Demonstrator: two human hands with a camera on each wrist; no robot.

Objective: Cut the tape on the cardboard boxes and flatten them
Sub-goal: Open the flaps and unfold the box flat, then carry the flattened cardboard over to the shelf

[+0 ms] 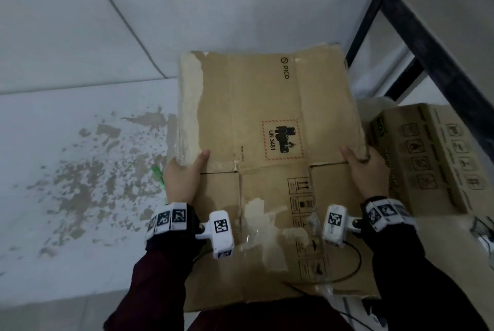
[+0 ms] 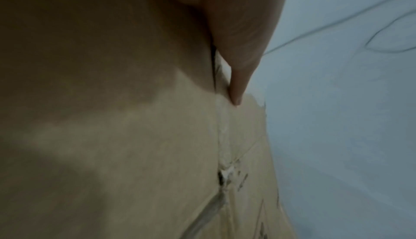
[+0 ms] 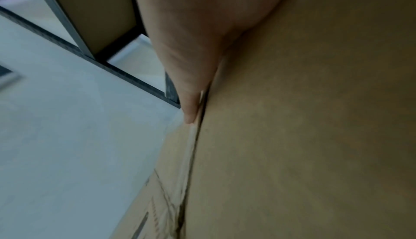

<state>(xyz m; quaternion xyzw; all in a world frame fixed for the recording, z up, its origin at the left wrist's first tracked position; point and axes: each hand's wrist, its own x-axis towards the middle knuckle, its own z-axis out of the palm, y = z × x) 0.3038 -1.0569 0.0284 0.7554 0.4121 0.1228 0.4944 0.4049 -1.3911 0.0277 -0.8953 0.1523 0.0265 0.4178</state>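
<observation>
A flattened brown cardboard box (image 1: 270, 127), printed with "PICO" and a red-bordered "UN 3481" label, is held between the person's two hands above the pale grey floor (image 1: 80, 49). The left hand (image 1: 184, 175) grips the box's left edge, thumb lying on the top face just beside a torn, whitish strip (image 1: 188, 106) where the paper surface has peeled away; the other fingers go under the board and cannot be seen. The right hand (image 1: 366, 167) grips the right edge in the same manner, thumb on top, fingers curled round the edge. In both wrist views a thumb (image 2: 238, 75) presses flat against the board along a fold line. Shreds of clear tape (image 1: 312, 221) cling to the near part of the box.

A second brown cardboard box with printed handling symbols (image 1: 433, 154) lies on the floor just right of the held one. A dark metal shelf frame (image 1: 417, 44) stands at the far right. Patches of worn paint (image 1: 88, 178) mark the floor to the left.
</observation>
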